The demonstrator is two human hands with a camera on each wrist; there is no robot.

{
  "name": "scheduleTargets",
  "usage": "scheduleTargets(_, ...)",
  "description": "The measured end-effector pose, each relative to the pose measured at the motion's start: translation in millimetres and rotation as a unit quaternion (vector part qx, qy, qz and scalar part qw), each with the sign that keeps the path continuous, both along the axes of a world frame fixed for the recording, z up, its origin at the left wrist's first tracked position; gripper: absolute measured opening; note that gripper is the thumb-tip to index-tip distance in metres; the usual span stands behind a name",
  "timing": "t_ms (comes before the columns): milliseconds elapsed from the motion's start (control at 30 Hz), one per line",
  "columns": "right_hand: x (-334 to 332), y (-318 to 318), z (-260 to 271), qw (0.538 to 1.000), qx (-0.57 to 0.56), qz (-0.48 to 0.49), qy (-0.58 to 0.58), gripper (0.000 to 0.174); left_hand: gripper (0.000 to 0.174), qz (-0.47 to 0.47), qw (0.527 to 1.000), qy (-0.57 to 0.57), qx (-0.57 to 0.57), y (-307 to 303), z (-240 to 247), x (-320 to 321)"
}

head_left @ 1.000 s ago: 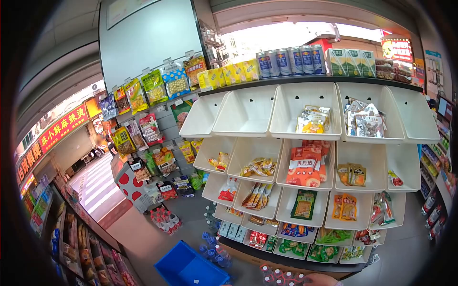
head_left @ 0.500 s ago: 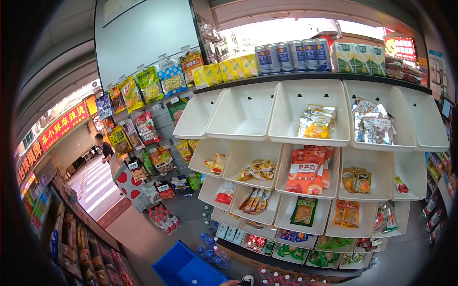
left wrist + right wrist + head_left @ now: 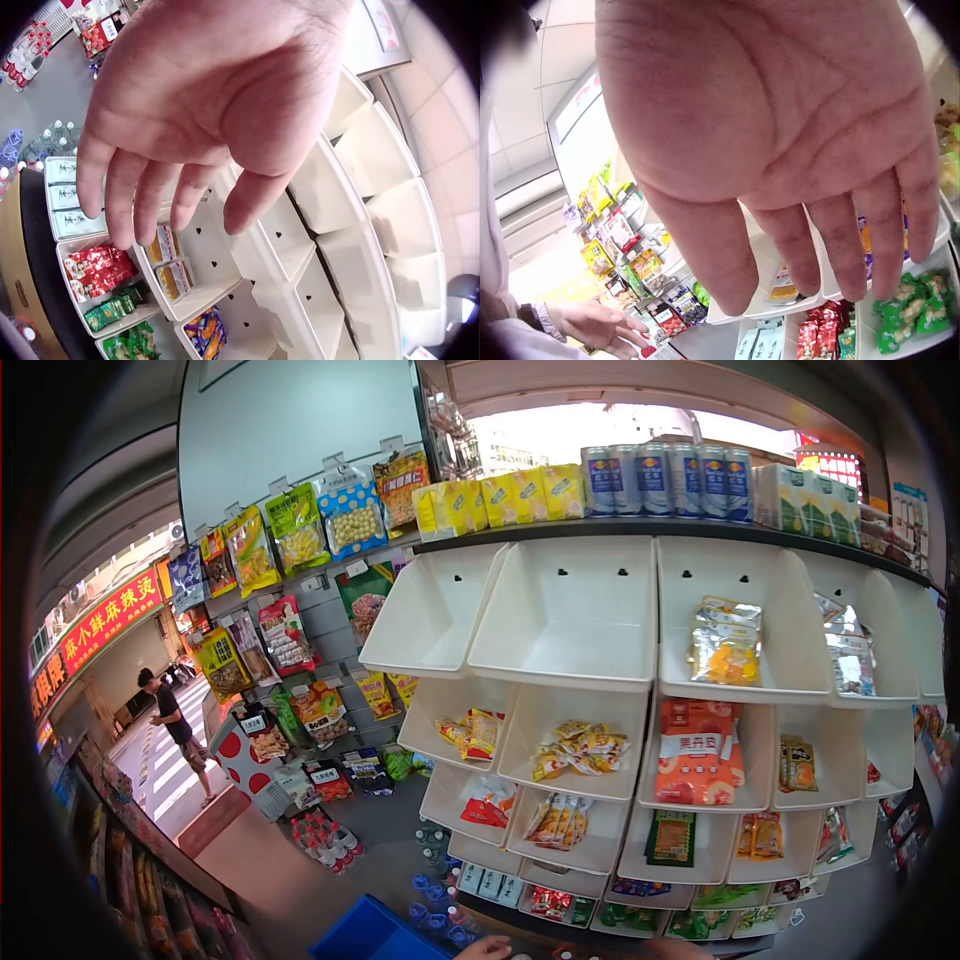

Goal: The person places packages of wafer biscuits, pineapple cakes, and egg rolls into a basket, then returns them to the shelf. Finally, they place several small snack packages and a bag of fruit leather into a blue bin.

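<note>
My left hand (image 3: 202, 112) hangs with its fingers relaxed and holds nothing. Past its fingers in the left wrist view are bins with red snack packets (image 3: 97, 271), green packets (image 3: 114, 309) and pale blue boxes (image 3: 66, 196). Nothing is in my right hand (image 3: 772, 112) either; its fingers are extended in front of the lower bins. Red packets (image 3: 823, 330) and green bagged snacks (image 3: 911, 311) show below those fingertips. In the head view, only parts of the left hand (image 3: 486, 948) and right hand (image 3: 682, 950) show at the bottom edge.
A tiered rack of white bins (image 3: 565, 625) holds snack bags, with cans (image 3: 655, 482) and yellow boxes (image 3: 530, 495) on top. On the floor are a blue crate (image 3: 370, 935) and bottles (image 3: 325, 842). Hanging snack bags (image 3: 295, 535) line the left wall. A person (image 3: 178, 725) stands outside.
The head view has moved closer to the rack, so the bins look larger and the blue crate sits lower in view. Both hands show more at the bottom edge. A person outside is now fully visible.
</note>
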State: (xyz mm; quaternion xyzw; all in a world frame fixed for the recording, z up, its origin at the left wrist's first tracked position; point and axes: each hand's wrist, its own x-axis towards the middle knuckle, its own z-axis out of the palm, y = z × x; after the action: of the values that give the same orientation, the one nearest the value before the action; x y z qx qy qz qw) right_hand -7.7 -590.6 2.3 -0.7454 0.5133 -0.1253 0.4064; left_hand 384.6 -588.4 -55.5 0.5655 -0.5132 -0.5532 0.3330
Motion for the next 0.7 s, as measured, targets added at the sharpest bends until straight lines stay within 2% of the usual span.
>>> scheduleTargets(100,49,-31,55,0.999,-0.003,0.014,0.043,0.037,0.034,-0.009,0.999,-0.038,-0.03,-30,11,36)
scheduleTargets(167,70,-53,43,0.999,-0.016,0.033,0.012,0.037,0.034,-0.002,0.994,-0.065,-0.086,-53,-2,65)
scheduleTargets(200,86,-61,57,0.999,-0.036,0.026,-0.026,0.038,0.03,0.004,0.999,-0.022,-0.026,-65,19,75)
scheduleTargets(267,117,-84,85,0.991,-0.083,0.047,-0.091,0.033,0.035,-0.024,0.998,0.004,-0.051,-96,42,100)
scheduleTargets(367,161,-123,139,0.991,-0.078,0.107,-0.025,0.042,0.036,-0.008,0.996,0.06,-0.066,-135,94,120)
scheduleTargets(433,185,-144,162,0.984,-0.129,0.113,-0.049,0.04,0.033,-0.018,0.987,0.094,-0.131,-163,127,129)
scheduleTargets(500,210,-163,186,0.97,-0.184,0.123,-0.097,0.04,0.033,-0.011,0.984,0.094,-0.15,-184,174,131)
scheduleTargets(567,237,-179,213,0.947,-0.242,0.132,-0.165,0.041,0.033,-0.02,0.971,0.099,-0.215,-203,207,132)
scheduleTargets(600,249,-187,224,0.946,-0.258,0.113,-0.161,0.042,0.032,-0.026,0.963,0.102,-0.248,-214,219,131)
scheduleTargets(700,281,-212,249,0.936,-0.322,0.053,-0.129,0.045,0.036,-0.011,0.923,-0.029,-0.383,-254,243,126)
